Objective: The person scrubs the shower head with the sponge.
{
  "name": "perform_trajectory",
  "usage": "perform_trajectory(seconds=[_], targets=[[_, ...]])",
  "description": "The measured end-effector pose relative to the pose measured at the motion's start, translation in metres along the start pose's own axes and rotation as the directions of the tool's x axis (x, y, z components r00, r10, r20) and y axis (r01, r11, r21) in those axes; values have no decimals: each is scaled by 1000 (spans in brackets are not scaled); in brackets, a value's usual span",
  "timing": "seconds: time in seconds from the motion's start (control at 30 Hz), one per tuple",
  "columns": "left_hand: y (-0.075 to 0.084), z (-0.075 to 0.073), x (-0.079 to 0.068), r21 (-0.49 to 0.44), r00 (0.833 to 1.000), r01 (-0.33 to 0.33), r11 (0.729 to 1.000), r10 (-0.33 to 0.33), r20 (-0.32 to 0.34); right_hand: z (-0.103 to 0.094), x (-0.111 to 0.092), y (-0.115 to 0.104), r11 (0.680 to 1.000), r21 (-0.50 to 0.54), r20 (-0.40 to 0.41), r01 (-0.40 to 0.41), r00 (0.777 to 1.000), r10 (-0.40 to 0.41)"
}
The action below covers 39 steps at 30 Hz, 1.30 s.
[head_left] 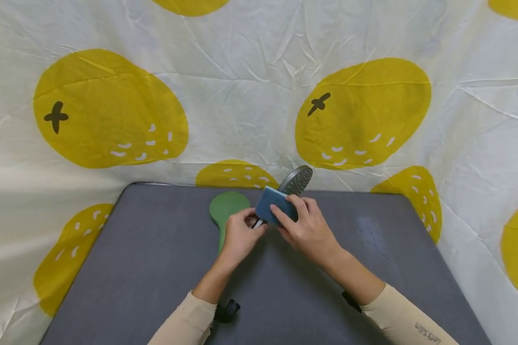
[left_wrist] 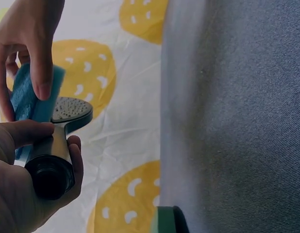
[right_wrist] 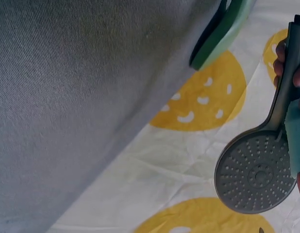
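Observation:
My left hand (head_left: pixel 241 235) grips the handle of a grey handheld shower head (head_left: pixel 299 180), its round nozzle face tilted up and to the right. In the left wrist view the dark open end of the shower head's handle (left_wrist: pixel 49 177) points toward the camera, thumb and fingers around it. A blue sponge (head_left: pixel 275 206) is pinched between the thumb and fingers of my right hand (head_left: pixel 308 230). The sponge lies against the shower head near its neck, covering part of it. In the right wrist view the nozzle face (right_wrist: pixel 257 172) shows many small holes.
A green paddle-shaped object with a round head (head_left: pixel 229 207) lies on the grey table (head_left: pixel 164 268), just left of my hands. Behind the table hangs a white cloth (head_left: pixel 241 105) with yellow fruit prints. A pale smudge (head_left: pixel 371 235) marks the tabletop at the right.

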<state>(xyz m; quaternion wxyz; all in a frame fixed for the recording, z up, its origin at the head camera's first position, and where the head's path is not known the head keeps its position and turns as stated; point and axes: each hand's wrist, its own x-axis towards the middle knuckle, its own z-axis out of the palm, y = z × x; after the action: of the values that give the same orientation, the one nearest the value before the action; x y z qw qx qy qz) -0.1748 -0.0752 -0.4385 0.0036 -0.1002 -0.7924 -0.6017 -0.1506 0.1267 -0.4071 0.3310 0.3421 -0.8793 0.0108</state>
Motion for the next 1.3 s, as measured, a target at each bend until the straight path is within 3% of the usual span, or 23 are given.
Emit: perform_trajectory(seconds=[0.43,0.67,0.8,0.97,1.3], targets=[[3,0,-1,-6,1000,-19,1000,18,-14,-19,19,28,998,-49,-81,-50,996,46],[2,2,-4,1,1000,-15,1000,15,23,-31,26,50,981,93,-63,-171,982,177],[1,3,-4,-88,998,26,996,-21,64,-37,24,60,950,217,-24,-224,972,235],[-4,3,-2,-253,995,73,965,-55,79,-40,16,66,914,312,38,-260,964,261],[-7,2,0,-313,996,90,945,-80,44,-37,-8,73,882,389,65,-266,963,262]])
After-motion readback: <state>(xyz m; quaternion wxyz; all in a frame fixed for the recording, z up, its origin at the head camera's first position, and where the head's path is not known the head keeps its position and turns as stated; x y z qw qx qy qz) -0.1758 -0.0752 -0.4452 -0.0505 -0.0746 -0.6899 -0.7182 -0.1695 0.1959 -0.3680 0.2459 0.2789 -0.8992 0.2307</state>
